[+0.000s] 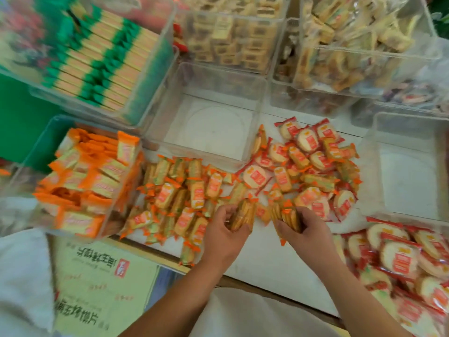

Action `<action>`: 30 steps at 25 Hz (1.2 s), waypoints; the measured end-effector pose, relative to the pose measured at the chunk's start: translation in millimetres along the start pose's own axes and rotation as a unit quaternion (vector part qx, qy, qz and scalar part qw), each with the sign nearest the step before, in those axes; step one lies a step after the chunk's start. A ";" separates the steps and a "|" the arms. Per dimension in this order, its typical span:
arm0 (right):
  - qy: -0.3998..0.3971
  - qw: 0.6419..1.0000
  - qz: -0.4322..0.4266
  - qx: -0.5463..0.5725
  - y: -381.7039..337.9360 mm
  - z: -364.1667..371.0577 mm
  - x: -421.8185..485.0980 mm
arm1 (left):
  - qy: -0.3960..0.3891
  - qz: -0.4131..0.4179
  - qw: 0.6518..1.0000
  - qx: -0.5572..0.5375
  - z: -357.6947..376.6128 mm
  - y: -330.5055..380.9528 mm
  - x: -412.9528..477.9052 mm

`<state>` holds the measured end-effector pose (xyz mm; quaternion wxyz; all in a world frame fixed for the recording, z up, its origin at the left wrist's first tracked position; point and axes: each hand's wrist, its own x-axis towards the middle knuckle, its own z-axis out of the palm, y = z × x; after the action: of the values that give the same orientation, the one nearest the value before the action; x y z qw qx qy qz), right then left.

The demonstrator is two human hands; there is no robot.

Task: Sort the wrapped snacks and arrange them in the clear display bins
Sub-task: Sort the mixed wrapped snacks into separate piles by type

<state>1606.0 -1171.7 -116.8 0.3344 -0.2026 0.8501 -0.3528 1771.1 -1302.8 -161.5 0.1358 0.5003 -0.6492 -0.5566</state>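
Left hand (222,229) grips a snack stack (243,215); right hand (303,227) grips another stack (288,216), lower centre, above the white worktop (262,259); empty bin (206,113) behind.

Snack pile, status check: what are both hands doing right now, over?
Left hand grips orange-wrapped cracker packs; right hand grips a second bunch. Loose pile unsorted on counter. Middle clear bin empty, only the pile before it.
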 end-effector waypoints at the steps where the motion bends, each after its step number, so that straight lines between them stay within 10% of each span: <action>1: -0.011 1.000 0.009 -0.001 -5.0 13.9 -5.7 | 0.006 -0.016 1.000 -0.003 -16.3 -10.3 -2.5; 10: -0.064 0.995 0.060 0.035 -41.8 123.0 -24.0 | 0.140 -0.010 0.988 0.063 -168.2 -6.9 69.3; 30: -0.030 0.999 0.017 0.025 -176.5 194.9 70.3 | 0.061 0.107 0.976 0.179 -220.6 -30.3 73.1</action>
<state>1715.1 -1421.1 -119.8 0.3706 -0.1902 0.8339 -0.3619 1914.2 -1487.1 -139.7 0.1422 0.4772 -0.7787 -0.3818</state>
